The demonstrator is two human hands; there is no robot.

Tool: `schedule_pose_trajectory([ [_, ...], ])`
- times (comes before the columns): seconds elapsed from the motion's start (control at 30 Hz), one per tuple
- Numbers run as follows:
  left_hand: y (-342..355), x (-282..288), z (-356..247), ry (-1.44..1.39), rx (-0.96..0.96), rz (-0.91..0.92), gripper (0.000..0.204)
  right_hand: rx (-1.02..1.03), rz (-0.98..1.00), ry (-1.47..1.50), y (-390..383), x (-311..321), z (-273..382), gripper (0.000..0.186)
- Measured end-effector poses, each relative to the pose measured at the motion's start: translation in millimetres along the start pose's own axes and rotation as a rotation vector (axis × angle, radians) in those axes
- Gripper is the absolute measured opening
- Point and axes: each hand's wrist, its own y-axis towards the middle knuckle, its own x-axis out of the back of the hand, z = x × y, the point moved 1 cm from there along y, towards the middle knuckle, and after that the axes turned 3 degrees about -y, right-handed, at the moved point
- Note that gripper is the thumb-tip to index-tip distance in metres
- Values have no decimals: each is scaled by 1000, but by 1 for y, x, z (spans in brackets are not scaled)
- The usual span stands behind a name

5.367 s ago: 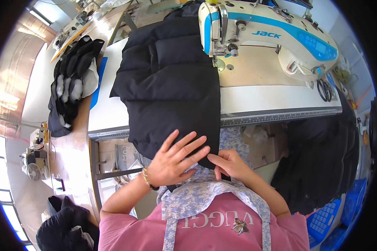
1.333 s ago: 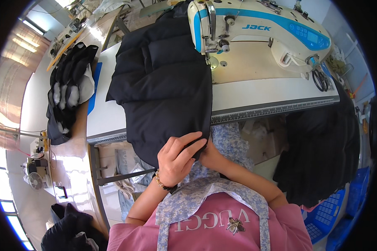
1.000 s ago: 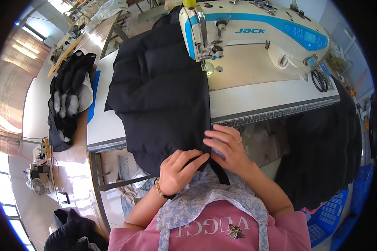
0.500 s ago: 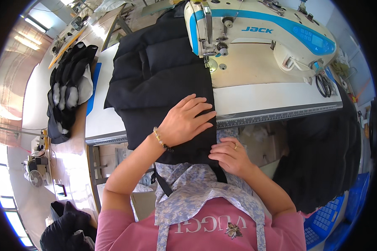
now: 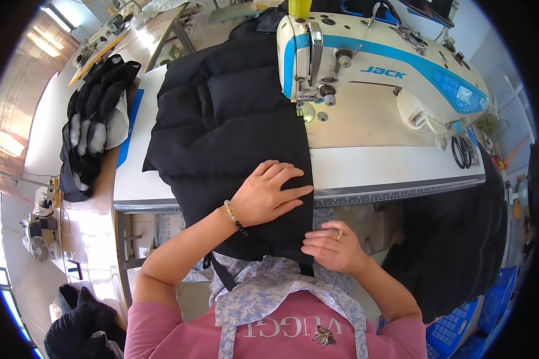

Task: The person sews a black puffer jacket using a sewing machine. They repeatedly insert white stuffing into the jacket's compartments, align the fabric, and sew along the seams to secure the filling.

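A black quilted, padded garment panel [image 5: 221,134] lies over the table and hangs past its front edge toward my lap. Its right edge runs up to the needle area of a white and blue sewing machine [image 5: 377,66]. My left hand [image 5: 269,192] rests flat on the panel near that edge, fingers stretched out and slightly spread. Lower down, at the hanging part, my right hand [image 5: 332,246] has its fingers curled around the panel's right edge, thumb hidden. The presser foot area glows with a small lamp, and the cloth meets it there.
A ruler strip [image 5: 401,190] runs along the front of the white sewing table [image 5: 365,167]. More black padded pieces [image 5: 93,128] lie on the left table. A dark cloth pile [image 5: 455,239] hangs at right, above a blue crate [image 5: 455,329]. Black bundles [image 5: 81,323] sit lower left.
The view has tilted, so the machine and panel appear lower and a yellow-green object shows on top of the machine. Both hands keep nearly the same places on the panel.
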Motion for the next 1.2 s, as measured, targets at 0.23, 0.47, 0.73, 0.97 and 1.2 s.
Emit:
schedule_pose_trajectory([
  [0.23,10,1,23,-49,8,-25,36,-2,2,-13,18,1,-17,22],
  [0.47,28,6,65,-47,-43,-7,33,-31,-8,-85,42,-5,-45,21],
  [0.73,47,5,101,-13,-41,-8,30,-75,-9,-173,55,-11,-64,21],
  [0.97,21,18,17,-35,17,-17,23,-26,-123,-213,42,-11,-55,28],
  [1.2,12,7,26,28,-19,43,39,-41,-114,-232,43,-13,-53,20],
])
